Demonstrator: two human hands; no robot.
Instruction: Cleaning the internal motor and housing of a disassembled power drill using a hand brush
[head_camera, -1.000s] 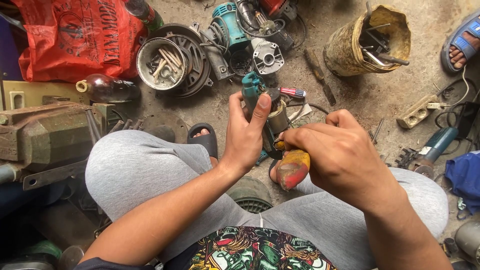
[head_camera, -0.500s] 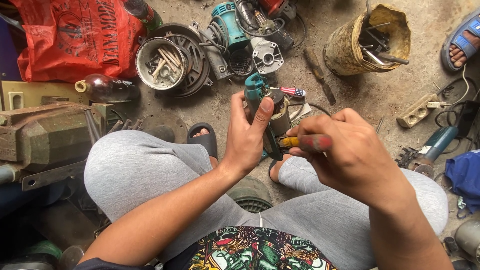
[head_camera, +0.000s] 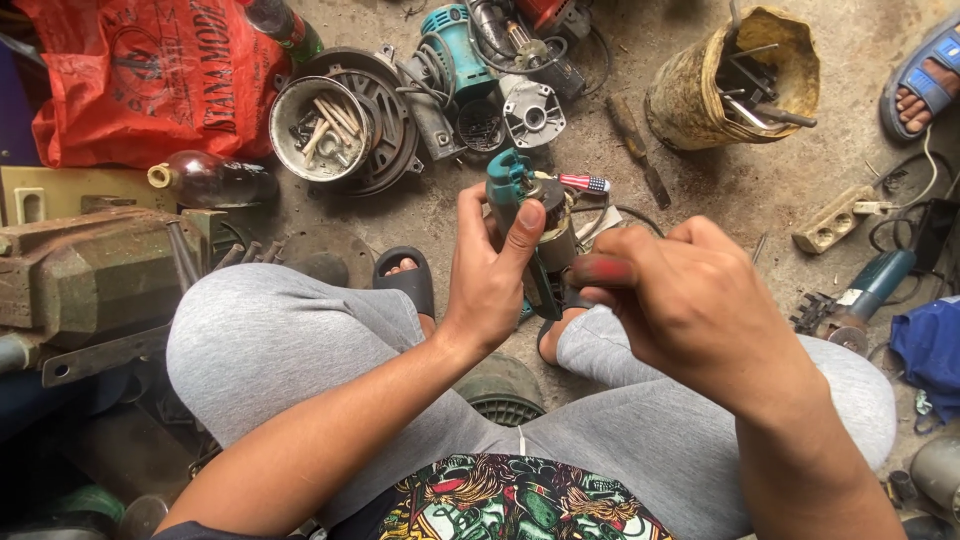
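The left hand (head_camera: 490, 285) has its fingers clamped on a teal power tool (head_camera: 525, 215), held above the knees. The right hand (head_camera: 690, 300) grips a red-handled screwdriver (head_camera: 598, 270) against it. The tool looks half open, so work seems unfinished.

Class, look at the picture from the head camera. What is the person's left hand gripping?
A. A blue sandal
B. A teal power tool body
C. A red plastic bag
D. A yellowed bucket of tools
B: the left hand is wrapped around the teal power tool body, thumb against its side, held above the knees, while the right hand holds a red-handled tool to it.
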